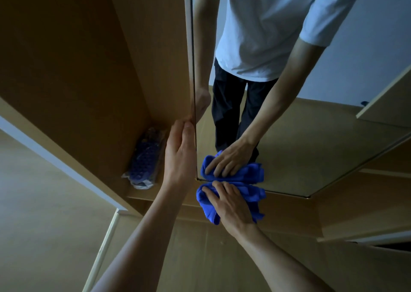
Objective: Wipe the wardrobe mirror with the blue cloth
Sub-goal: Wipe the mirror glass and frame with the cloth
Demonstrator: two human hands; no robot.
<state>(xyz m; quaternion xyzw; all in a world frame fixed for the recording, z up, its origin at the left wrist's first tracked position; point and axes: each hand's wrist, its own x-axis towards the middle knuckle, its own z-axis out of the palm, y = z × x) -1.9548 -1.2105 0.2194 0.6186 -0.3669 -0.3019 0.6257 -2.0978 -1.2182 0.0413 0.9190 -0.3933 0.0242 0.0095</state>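
Right hand (226, 205), fingers flat, presses blue cloth (251, 195) at the lower corner of the wardrobe mirror (311, 147); left hand (180, 151) grips the door edge (189, 69), which may swing if released

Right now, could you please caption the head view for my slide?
Right hand presses a crumpled blue cloth low on the wardrobe mirror while left hand holds the wooden door edge.

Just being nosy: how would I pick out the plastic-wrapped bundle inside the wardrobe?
Start at the open wardrobe, left of the mirror door. On its floor, just left of the left hand, lies the plastic-wrapped bundle. It is dark purple-blue under clear wrap, duller than the bright blue cloth.
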